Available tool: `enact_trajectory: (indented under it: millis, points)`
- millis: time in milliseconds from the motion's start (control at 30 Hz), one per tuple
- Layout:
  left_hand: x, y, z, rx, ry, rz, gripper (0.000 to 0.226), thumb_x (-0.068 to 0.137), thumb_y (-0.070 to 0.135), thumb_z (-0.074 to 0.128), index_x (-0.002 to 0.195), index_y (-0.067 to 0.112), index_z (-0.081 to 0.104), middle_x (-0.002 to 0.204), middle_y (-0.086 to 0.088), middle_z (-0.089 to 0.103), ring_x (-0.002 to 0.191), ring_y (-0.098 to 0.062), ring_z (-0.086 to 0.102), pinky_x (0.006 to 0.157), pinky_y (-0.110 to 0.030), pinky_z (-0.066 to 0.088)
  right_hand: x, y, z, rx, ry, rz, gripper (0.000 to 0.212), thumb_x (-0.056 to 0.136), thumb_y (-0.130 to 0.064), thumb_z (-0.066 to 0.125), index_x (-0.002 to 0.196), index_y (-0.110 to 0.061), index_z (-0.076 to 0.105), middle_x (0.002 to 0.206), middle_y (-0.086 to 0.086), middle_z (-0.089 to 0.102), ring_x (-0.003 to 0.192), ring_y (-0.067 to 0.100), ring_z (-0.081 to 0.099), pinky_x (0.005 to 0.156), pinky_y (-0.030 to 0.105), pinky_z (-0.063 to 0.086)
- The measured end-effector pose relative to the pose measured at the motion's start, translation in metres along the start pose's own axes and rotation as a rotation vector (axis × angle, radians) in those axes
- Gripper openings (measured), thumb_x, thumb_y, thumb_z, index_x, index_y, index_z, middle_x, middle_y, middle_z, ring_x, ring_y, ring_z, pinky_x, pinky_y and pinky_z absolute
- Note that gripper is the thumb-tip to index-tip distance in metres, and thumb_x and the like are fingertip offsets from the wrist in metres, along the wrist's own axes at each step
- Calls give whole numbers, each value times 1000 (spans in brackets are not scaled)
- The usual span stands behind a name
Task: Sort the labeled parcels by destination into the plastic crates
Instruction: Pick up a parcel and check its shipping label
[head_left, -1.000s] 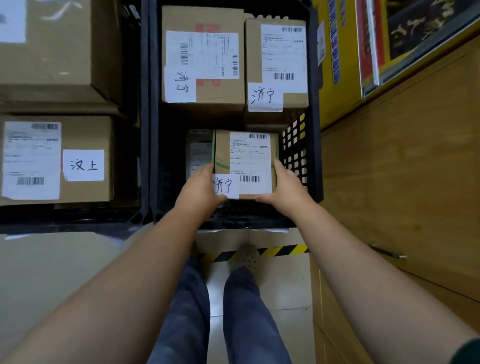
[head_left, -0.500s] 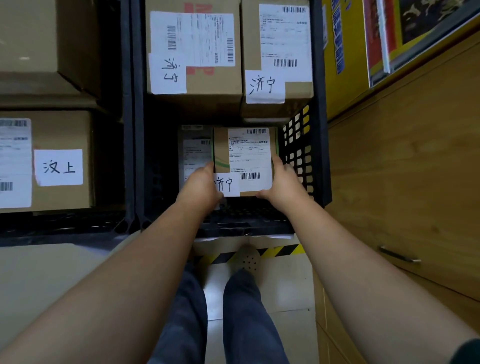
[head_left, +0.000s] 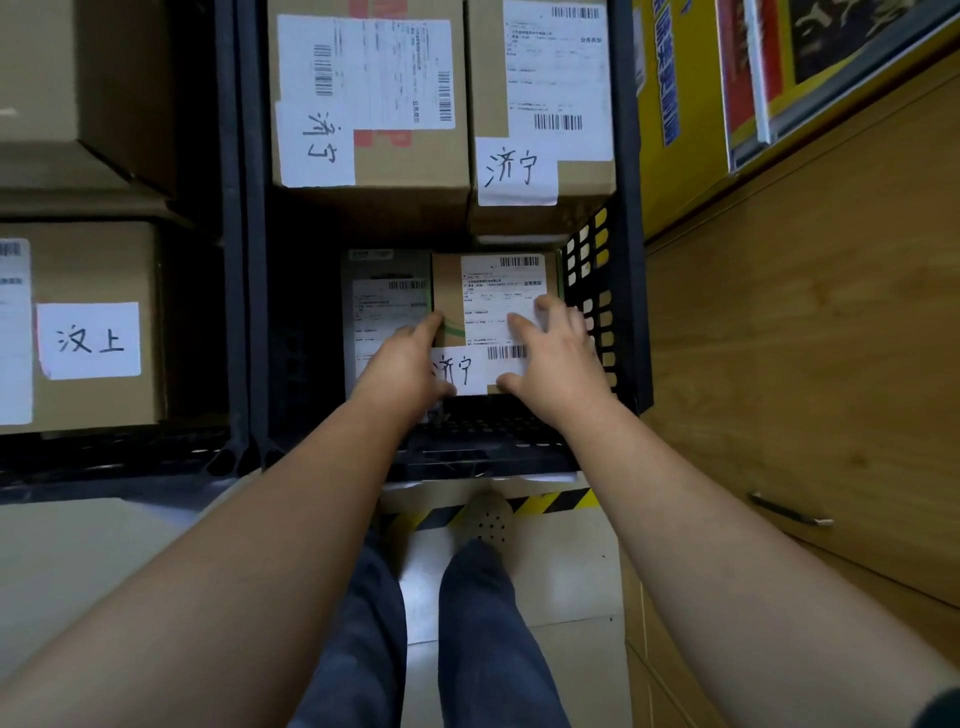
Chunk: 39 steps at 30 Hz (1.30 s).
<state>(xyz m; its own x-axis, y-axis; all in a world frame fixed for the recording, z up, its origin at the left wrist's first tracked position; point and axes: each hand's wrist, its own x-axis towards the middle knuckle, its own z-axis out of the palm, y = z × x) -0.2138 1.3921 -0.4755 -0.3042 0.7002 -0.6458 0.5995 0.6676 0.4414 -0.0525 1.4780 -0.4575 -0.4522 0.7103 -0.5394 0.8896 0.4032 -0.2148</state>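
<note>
A small brown parcel (head_left: 488, 306) with a white shipping label and a handwritten tag lies low in the near part of the black plastic crate (head_left: 629, 270). My left hand (head_left: 405, 364) grips its left edge, thumb at the near edge. My right hand (head_left: 556, 364) rests flat on top of it with the fingers spread over the label. Beside the parcel, to the left, lies a grey parcel (head_left: 384, 301). Two larger cardboard boxes (head_left: 374, 156) (head_left: 582, 176) with the same handwritten tag fill the far part of this crate.
A second black crate (head_left: 228, 312) on the left holds boxes, one (head_left: 98, 405) tagged with different characters. A wooden cabinet (head_left: 805, 338) stands close on the right. Yellow-black floor tape (head_left: 550, 504) and my legs (head_left: 478, 623) are below the crate.
The parcel has sunk lower into the crate. My right hand has left the parcel's right side and now lies spread on its top. My left hand stays at the left edge.
</note>
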Motion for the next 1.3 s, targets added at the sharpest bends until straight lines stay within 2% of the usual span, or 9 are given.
enact_trajectory:
  millis: [133,267,467,700,767,833,933,1033,1300]
  points:
    - [2,16,11,11,-4,36,97,78,18,80,155,24,21,141,-11,46,123,-29,49,99,-43,47,-1,12,-1,-22,-32,17,72,88,-28,70,151,-24,34,157,6,17,143,28,16,111,47,33]
    - [4,18,13,38,4,41,96,79,20,79,155,26,21,138,-10,47,120,-30,51,95,-44,49,1,12,-1,-4,-27,25,71,89,-25,69,151,-22,34,156,7,17,143,29,16,111,48,35]
    - [2,14,14,113,37,37,94,79,31,79,153,32,22,137,-8,44,123,-30,46,94,-48,50,-2,11,0,19,-1,57,73,91,-28,68,153,-21,30,154,9,19,141,29,21,110,46,36]
    - [3,17,14,246,51,59,86,83,38,73,153,33,23,138,-8,46,126,-30,42,89,-45,48,3,10,4,-2,5,79,69,86,-33,75,146,-23,41,151,7,22,138,28,23,107,45,39]
    - [0,17,9,260,37,68,83,84,41,71,153,34,23,141,-9,44,129,-30,38,92,-45,46,3,8,0,3,-9,77,70,86,-33,76,145,-22,42,151,8,22,137,29,23,108,45,39]
    - [-7,15,0,209,47,83,79,87,44,68,152,34,25,149,-6,37,135,-28,34,102,-46,42,-1,7,-8,32,-31,68,75,85,-35,75,149,-22,38,152,8,23,138,29,24,109,44,38]
    - [-31,10,-22,100,138,167,65,94,44,59,151,28,32,153,-3,36,139,-23,35,109,-40,37,-17,4,-24,142,-30,-6,77,90,-38,69,155,-22,31,151,5,32,141,25,27,112,42,35]
    - [-66,4,-48,50,205,236,56,97,43,55,147,20,42,149,-2,43,136,-21,40,110,-36,34,-44,-5,-44,214,-18,-101,71,93,-43,64,154,-25,33,148,0,39,140,19,32,111,37,34]
    - [-163,1,-111,85,287,268,58,95,46,58,146,20,45,147,0,43,136,-18,37,112,-34,31,-119,-52,-102,219,60,-232,64,93,-52,60,149,-27,43,145,-3,43,139,16,33,111,35,33]
